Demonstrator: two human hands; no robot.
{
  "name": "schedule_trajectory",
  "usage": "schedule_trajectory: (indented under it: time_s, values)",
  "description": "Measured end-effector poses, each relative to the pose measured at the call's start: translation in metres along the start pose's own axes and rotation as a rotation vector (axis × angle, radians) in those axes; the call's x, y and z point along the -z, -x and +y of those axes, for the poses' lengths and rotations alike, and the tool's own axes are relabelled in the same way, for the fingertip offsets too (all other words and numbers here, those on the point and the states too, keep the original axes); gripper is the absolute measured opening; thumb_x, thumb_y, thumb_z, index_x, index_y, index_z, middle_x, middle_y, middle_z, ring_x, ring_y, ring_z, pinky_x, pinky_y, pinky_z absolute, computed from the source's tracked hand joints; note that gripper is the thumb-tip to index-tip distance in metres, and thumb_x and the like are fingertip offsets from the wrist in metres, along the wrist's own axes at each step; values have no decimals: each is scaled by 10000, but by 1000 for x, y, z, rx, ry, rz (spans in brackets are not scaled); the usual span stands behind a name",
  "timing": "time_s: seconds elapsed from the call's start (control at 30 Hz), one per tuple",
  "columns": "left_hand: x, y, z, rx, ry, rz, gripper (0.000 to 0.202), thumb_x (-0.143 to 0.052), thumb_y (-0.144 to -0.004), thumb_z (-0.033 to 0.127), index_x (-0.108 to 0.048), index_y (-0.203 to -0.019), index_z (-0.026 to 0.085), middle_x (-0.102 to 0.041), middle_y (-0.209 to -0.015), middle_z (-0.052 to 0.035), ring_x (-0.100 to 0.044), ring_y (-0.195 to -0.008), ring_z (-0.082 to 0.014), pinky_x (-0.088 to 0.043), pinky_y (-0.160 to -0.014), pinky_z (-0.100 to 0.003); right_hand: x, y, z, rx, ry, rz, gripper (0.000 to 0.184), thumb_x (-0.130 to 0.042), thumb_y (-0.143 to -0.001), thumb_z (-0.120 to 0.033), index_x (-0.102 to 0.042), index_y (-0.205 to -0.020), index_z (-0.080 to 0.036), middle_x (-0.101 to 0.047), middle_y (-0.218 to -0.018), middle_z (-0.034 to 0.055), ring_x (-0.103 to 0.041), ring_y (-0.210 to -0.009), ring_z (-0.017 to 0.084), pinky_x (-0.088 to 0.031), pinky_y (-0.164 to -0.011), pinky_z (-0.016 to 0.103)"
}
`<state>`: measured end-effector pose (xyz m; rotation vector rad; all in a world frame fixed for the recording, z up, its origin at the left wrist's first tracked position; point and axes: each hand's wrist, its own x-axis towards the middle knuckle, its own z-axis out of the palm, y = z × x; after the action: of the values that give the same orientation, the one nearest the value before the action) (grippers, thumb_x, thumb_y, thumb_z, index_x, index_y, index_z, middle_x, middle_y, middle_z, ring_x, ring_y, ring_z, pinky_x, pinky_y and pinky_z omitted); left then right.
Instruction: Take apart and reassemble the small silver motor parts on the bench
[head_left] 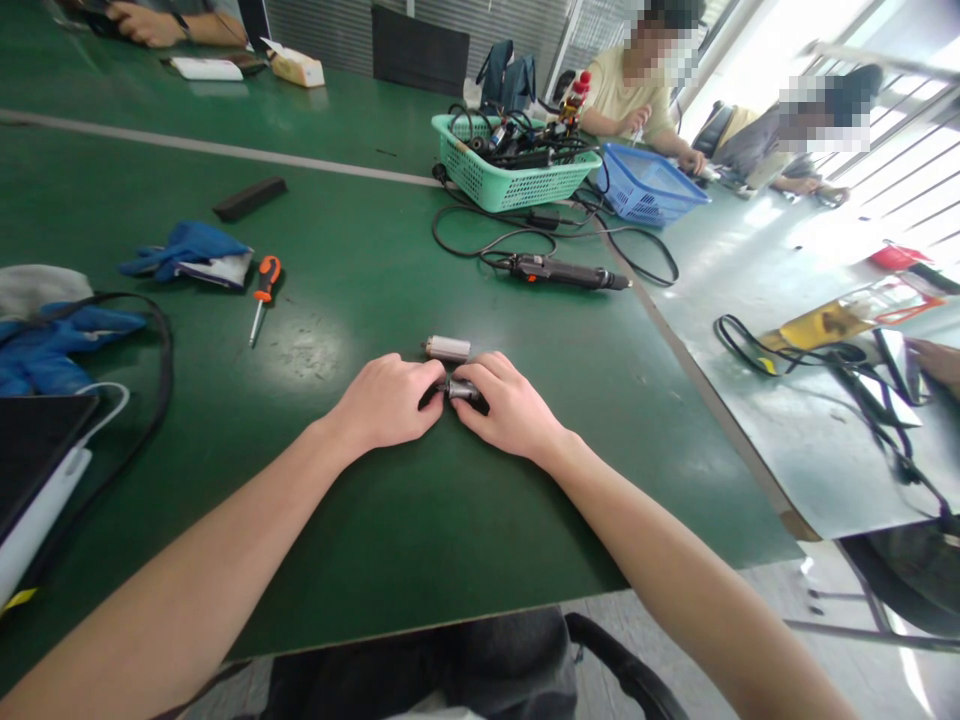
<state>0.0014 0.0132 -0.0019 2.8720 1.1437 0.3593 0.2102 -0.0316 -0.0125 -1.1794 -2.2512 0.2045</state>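
Note:
My left hand (390,402) and my right hand (504,405) meet on the green table (420,520), fingers curled around a small dark and silver metal part (459,389) held between them. Both hands grip it from opposite sides, and most of the part is hidden by my fingers. Just beyond my hands lies a short silver cylinder (448,348), flat on the table and untouched.
An orange-handled screwdriver (262,291) and blue gloves (187,252) lie to the left. A corded electric screwdriver (566,271) lies ahead, behind it a green basket (510,165) of tools and a blue basket (645,185). Other people sit at the far side.

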Motion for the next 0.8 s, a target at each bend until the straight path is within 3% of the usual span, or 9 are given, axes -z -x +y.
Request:
schedule_trajectory:
  time_s: [0.47, 0.8]
  values:
    - [3, 0, 1, -96, 35, 21, 118, -510, -913, 263, -582, -836, 210, -704, -784, -16, -647, -709, -206, -418, -694, -347, 2, -1, -1, 17, -35, -38, 235, -599, -904, -228, -590, -1138, -212, -660, -1093, 97, -583, -1041, 271, -508, -962, 444]
    - [3, 0, 2, -73, 23, -16, 146, -492, -931, 299, -592, -873, 209, -708, -808, -32, -650, -723, -220, -452, -708, -353, 1, -1, 0, 6, -38, -32, 214, -591, -917, -222, -595, -1131, -218, -671, -1083, 94, -592, -1037, 268, -511, -961, 444]
